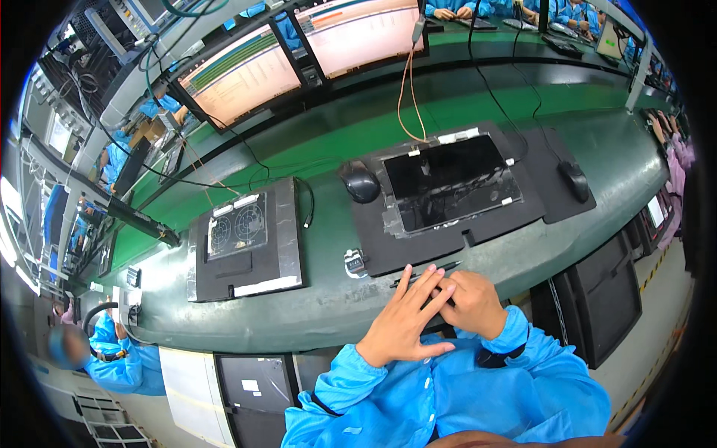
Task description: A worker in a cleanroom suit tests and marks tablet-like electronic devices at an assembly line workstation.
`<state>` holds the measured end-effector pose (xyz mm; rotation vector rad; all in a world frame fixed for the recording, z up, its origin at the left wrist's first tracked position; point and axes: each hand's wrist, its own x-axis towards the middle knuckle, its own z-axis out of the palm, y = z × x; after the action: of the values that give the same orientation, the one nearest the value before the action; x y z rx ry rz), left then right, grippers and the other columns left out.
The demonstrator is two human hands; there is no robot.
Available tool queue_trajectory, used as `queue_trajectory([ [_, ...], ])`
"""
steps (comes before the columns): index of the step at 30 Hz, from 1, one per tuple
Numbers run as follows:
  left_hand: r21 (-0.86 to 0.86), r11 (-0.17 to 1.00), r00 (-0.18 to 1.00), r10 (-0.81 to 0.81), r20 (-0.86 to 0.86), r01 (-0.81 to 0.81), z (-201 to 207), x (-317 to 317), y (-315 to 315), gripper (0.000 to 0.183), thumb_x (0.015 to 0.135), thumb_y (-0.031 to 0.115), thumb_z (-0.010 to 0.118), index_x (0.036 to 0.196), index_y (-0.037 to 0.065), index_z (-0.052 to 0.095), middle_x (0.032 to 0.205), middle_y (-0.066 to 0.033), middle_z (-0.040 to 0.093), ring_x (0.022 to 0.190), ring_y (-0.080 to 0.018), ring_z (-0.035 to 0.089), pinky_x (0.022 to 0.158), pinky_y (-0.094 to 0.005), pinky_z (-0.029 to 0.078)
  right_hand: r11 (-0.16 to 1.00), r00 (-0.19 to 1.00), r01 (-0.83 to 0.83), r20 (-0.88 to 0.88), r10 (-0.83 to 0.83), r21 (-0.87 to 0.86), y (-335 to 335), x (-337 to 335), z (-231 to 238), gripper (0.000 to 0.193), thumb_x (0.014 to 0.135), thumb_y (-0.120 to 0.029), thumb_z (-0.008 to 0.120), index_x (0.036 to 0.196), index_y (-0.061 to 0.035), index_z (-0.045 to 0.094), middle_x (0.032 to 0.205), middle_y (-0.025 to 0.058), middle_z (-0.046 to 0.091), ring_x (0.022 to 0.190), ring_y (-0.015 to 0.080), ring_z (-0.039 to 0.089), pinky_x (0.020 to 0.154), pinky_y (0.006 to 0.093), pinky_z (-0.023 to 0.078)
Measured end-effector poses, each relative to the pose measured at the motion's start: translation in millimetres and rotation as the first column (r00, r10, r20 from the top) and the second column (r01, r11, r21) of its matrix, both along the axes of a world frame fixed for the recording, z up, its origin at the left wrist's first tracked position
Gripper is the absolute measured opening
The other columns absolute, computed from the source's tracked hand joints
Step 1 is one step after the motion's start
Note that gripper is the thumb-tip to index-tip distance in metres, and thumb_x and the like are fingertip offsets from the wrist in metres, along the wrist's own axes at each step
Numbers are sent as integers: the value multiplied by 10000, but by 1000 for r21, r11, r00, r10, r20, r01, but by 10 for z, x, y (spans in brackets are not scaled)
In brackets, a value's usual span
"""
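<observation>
My left hand (pixel 407 322) is open at the front edge of the bench, palm down, with its fingers stretched out and thumb apart. It holds nothing. Against its fingers rests my right hand (pixel 476 305), curled closed; anything inside it is hidden. Just beyond the left fingertips, a dark pen (pixel 447 267) lies on the bench, partly covered by the hand. Farther off, a flat black screen panel (pixel 448 181) sits on a dark foam mat (pixel 478 235). A small device with a dark face (pixel 355 263) lies to the left of my left hand.
A black mouse (pixel 359 182) is left of the panel, another mouse (pixel 573 181) right. A second foam fixture (pixel 284 257) sits on the green bench (pixel 336 299). Two monitors (pixel 239 75) stand behind, with hanging cables. Another person (pixel 119 366) works at the left.
</observation>
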<state>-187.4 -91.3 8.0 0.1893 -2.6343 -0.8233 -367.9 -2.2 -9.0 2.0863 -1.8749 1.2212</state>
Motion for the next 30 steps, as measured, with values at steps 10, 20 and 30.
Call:
queue_trajectory([
  [10,33,999,998,-13,-64,16,-172,28,-110,1250,776,1008,286,1586,70,438,1621,-281,364,1528,-490,309,1237,-704,125,999,999,27,-32,-27,-20,-5,35,2,146,826,-123,769,923,-57,682,756,78,575,674,285,624,593,411,501],
  [20,27,1000,998,8,-65,-6,-41,38,-24,1171,713,716,811,1597,63,408,1618,-257,388,1535,-458,316,1260,-651,180,1000,999,-2,-39,3,16,-20,35,-14,150,809,-120,775,896,-64,666,768,79,595,666,296,632,577,420,499],
  [30,-10,999,998,40,-43,-40,1,38,14,997,806,567,826,1577,71,435,1561,-228,460,1532,-426,341,1266,-647,191,1000,999,-13,-48,13,5,-18,38,-9,145,806,-123,775,887,-60,672,784,81,608,684,289,646,581,417,510],
])
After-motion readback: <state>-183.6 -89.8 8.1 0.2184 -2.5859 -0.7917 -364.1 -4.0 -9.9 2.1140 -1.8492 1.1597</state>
